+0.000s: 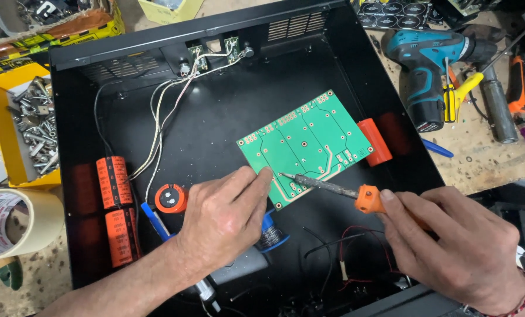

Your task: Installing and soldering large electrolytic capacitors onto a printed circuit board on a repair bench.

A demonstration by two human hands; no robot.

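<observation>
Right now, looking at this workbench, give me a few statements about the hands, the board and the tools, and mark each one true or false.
1. The right hand holds an orange-handled soldering iron. True.
2. The iron's tip is at the green circuit board. True.
3. The left hand holds the teal cordless drill. False: the drill lies on the bench; the left fingers rest at the board's edge.
4. The board lies on the yellow bin. False: it lies inside the black metal case.

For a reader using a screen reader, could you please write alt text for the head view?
A right hand touches a soldering iron to a green circuit board steadied by the left hand, inside a black metal case.
</observation>
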